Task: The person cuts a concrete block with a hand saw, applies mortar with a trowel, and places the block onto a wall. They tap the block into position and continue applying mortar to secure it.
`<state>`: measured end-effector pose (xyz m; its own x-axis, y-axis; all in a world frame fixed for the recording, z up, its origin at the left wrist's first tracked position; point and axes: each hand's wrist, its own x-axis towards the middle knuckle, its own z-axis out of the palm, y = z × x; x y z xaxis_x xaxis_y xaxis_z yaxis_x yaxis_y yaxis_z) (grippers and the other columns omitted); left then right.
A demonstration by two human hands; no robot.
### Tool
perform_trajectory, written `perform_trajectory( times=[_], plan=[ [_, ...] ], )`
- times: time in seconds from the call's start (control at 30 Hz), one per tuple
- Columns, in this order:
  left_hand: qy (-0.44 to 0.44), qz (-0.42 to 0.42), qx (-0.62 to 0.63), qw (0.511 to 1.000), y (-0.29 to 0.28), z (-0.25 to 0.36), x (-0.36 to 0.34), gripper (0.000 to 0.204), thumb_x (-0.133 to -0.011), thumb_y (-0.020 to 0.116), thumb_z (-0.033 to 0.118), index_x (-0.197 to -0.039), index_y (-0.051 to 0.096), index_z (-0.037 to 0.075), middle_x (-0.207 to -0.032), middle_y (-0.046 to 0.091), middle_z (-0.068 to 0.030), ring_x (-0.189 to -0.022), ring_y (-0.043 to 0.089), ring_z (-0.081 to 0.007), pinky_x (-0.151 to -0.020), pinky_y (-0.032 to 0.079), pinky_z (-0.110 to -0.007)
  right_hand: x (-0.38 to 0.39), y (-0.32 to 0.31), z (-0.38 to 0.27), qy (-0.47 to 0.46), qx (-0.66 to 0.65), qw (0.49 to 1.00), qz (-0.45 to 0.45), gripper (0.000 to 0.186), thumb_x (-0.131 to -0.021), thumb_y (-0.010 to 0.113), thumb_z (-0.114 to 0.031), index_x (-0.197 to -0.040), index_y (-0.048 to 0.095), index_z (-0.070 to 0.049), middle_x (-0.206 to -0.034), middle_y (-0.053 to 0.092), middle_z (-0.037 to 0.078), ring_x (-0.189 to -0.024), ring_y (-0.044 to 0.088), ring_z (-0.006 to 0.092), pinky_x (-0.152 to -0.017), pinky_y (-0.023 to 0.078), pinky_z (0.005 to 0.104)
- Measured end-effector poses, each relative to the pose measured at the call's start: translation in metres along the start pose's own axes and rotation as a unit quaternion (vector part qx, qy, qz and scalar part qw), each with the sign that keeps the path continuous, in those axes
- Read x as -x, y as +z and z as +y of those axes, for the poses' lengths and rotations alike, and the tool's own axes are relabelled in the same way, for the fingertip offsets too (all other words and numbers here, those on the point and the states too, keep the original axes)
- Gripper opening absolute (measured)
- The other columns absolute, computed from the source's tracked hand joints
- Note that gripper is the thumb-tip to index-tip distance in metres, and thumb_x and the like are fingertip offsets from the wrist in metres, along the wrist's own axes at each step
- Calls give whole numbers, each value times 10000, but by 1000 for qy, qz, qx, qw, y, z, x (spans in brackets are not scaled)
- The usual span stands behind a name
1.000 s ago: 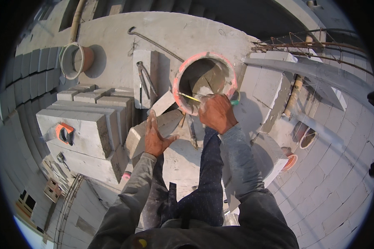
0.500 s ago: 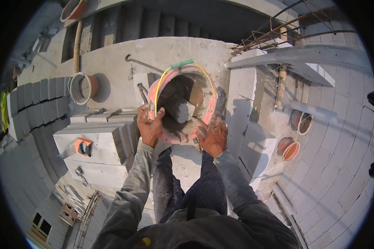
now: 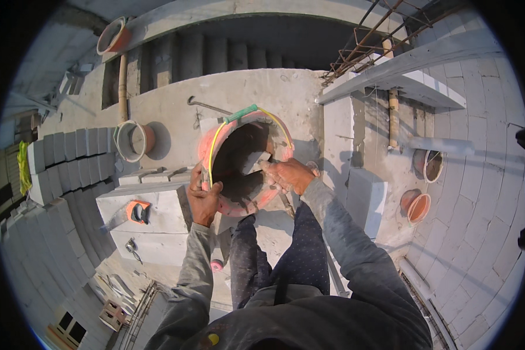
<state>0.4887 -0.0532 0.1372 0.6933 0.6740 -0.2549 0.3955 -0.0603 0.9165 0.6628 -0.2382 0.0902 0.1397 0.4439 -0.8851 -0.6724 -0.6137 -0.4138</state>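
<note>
While the person stood on the concrete floor (image 3: 256, 93), things lay like this.
Far left: a small bucket (image 3: 133, 140) lay on its side.
Left hand (image 3: 204, 198): it gripped the left rim of the orange bucket (image 3: 242, 201).
Orange bucket: it was up in front of the person, with a yellow and green handle (image 3: 242, 112) and grey block pieces (image 3: 255, 162) inside.
Right hand (image 3: 290, 175): it gripped the right rim.
Right: two more orange buckets (image 3: 417, 207) sat by the block wall (image 3: 478, 175).

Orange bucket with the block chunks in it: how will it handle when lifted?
Probably heavy: the orange bucket holds grey block pieces. The left hand and right hand both grip its rim. The pieces look loose, so they may shift if it tilts. The thin yellow handle may dig into the fingers.
</note>
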Motion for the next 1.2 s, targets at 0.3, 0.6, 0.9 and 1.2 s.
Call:
perform_trajectory(
  times=[0.3, 0.6, 0.9, 1.2],
  plan=[
    [0, -68, 0, 998, -11, 42, -15, 392, -658, 652, -28, -1045, 663, -87, -1286, 624, -110, -1105, 602, -205, -949, 437, -276, 76, 61, -33, -407, 576, 680, 201, 300, -856, 605, -122, -1140, 630, -28, -851, 685, 174, -815, 705, 333, -695, 549, 452],
    [59, 21, 16, 998, -17, 70, 2, 337, -690, 683, 65, -1020, 666, -4, -916, 605, -9, -799, 561, -121, -735, 478, -268, 86, 40, 20, -282, 537, 769, 202, 395, -844, 602, -68, -1235, 577, -24, -1073, 663, 182, -931, 695, 314, -809, 543, 450],
    [118, -85, -2, 989, -8, 63, 2, 361, -649, 675, -6, -995, 635, -97, -1163, 654, -92, -986, 574, -171, -910, 458, -291, 80, 39, 57, -421, 293, 836, 193, 451, -948, 615, -244, -1343, 555, -34, -1099, 700, 243, -965, 697, 391, -801, 557, 454],
    [11, 109, 187, 976, -13, 12, -2, 290, -778, 631, -7, -1067, 606, -2, -871, 653, -48, -733, 633, -149, -662, 519, -279, 73, 72, 135, -337, -195, 920, 50, 311, -995, 583, -267, -1194, 534, -33, -767, 567, 60, -649, 575, 159, -641, 503, 334]
  ],
)
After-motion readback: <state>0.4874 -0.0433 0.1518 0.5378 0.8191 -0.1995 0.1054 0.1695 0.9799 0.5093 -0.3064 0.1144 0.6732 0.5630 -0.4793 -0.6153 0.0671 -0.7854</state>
